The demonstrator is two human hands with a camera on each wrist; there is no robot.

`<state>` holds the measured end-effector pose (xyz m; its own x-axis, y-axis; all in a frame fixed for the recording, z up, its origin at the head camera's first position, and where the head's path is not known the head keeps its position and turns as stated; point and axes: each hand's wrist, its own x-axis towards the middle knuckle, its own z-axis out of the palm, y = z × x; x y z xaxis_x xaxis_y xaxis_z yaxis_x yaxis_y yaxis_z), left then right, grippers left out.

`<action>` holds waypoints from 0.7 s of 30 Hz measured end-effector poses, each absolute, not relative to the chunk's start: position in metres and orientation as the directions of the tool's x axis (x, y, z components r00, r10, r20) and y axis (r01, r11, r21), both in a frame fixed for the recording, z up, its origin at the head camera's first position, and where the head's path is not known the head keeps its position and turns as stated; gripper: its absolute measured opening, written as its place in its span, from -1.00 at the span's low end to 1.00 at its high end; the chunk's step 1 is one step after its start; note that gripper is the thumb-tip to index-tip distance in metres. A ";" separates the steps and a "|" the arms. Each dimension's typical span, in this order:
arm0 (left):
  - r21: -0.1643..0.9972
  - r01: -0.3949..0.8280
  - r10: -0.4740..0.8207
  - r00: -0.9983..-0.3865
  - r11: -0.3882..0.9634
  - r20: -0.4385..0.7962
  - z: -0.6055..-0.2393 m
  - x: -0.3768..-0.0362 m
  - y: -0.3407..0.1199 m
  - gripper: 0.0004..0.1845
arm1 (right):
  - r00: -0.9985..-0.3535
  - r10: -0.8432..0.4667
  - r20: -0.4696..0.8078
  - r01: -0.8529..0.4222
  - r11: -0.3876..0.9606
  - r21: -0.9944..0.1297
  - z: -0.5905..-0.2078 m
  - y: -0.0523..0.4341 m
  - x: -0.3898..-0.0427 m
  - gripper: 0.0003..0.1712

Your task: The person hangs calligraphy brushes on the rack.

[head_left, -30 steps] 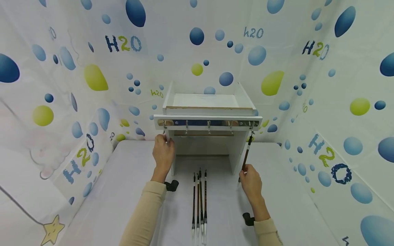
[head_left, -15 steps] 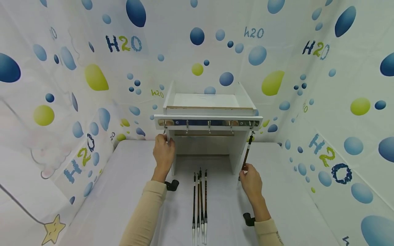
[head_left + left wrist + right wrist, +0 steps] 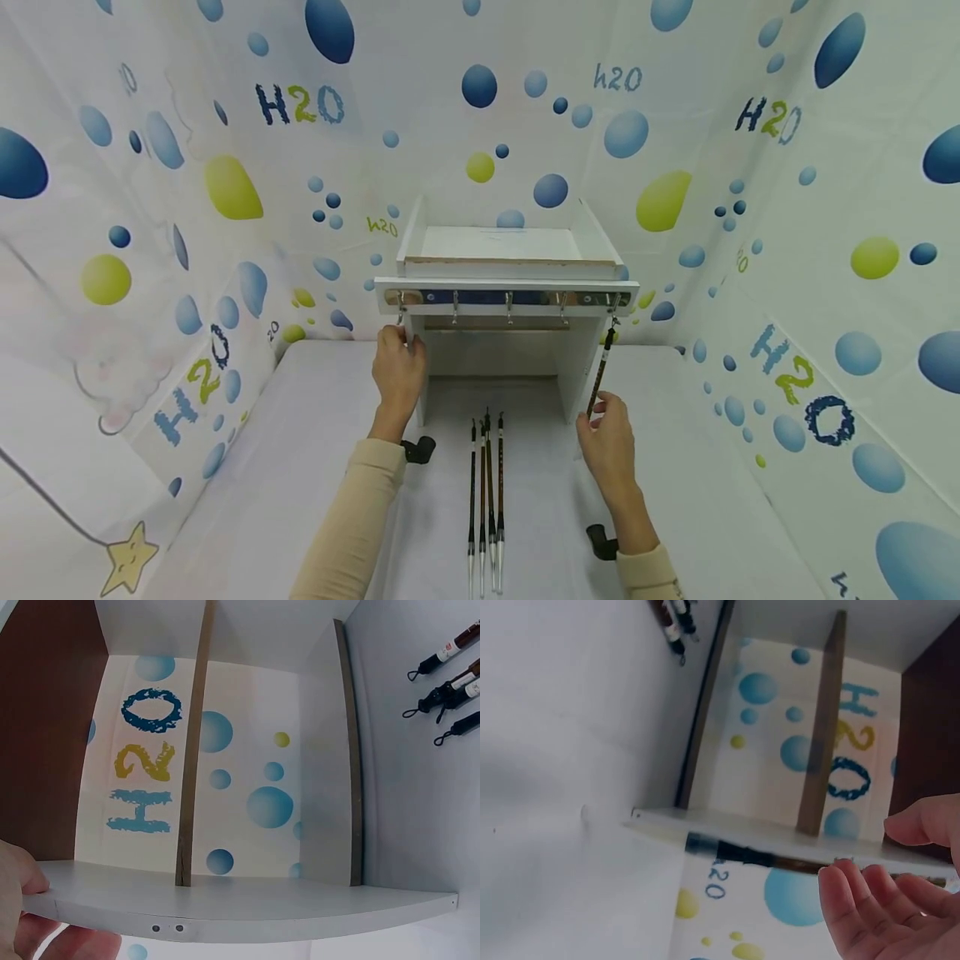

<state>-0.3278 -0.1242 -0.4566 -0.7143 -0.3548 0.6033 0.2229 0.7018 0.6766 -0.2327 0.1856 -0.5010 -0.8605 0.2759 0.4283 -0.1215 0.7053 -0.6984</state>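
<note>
**Inspector:** A white rack (image 3: 510, 275) is seen standing at the far edge of the desk (image 3: 300, 467), with a row of hooks (image 3: 508, 307) fixed along its front rail. One brush (image 3: 600, 371) is hung from the rightmost hook, beside the rack's right side panel. The rack's left side panel is gripped by the left hand (image 3: 397, 375), thumb and fingers curled round its edge.

**Clerk:** And the right hand?

**Inspector:** The right hand (image 3: 609, 440) is held at the hanging brush's lower end; in the wrist view its fingers (image 3: 870, 900) are spread and relaxed, with nothing pinched. Whether a fingertip touches the brush cannot be told. Four more brushes (image 3: 486, 492) are laid side by side on the desk in front of the rack, between the two forearms.

**Clerk:** Risks noted?

**Inspector:** The hanging brush is judged to be held by its loop alone. Were it knocked by the nearby fingers, it could be swung against the panel or lifted off the hook. Should the left grip be pulled, the rack could be shifted.
</note>
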 end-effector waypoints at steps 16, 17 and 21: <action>0.667 0.242 -0.353 -0.696 0.704 0.625 -0.456 -0.329 -0.124 -0.79 | -0.917 0.113 0.383 -0.204 0.692 -0.692 -0.517 0.143 -0.206 -0.43; 0.667 0.243 -0.353 -0.696 0.705 0.626 -0.456 -0.329 -0.124 -0.80 | -0.920 0.106 0.377 -0.204 0.692 -0.692 -0.519 0.140 -0.205 -0.43; 0.665 0.242 -0.349 -0.698 0.706 0.625 -0.457 -0.328 -0.124 -0.79 | -0.934 0.077 0.349 -0.202 0.692 -0.693 -0.530 0.133 -0.203 -0.44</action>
